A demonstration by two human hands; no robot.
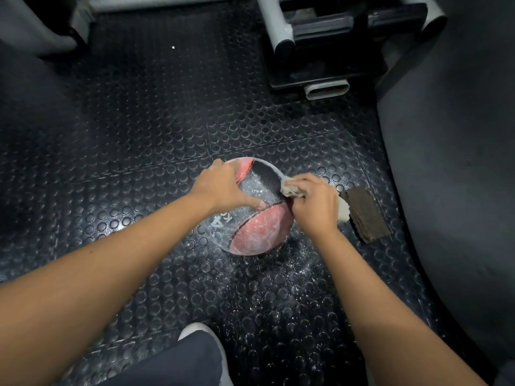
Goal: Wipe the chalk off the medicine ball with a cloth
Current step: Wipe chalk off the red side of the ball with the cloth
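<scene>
A red and black medicine ball (259, 232) sits on the studded rubber floor, its panels smeared with white chalk. My left hand (223, 185) lies over the ball's upper left side, fingers spread across it and thumb on the black panel. My right hand (315, 201) grips a bunched beige cloth (292, 190) and holds it against the ball's right side. Part of the cloth hangs out past the hand on the right.
Chalk dust is scattered on the black floor (292, 274) below the ball. A brown block (365, 215) lies just right of my right hand. A machine base (326, 71) stands beyond, a dark padded shape (451, 162) fills the right side, and my knee and shoe (195, 349) are below.
</scene>
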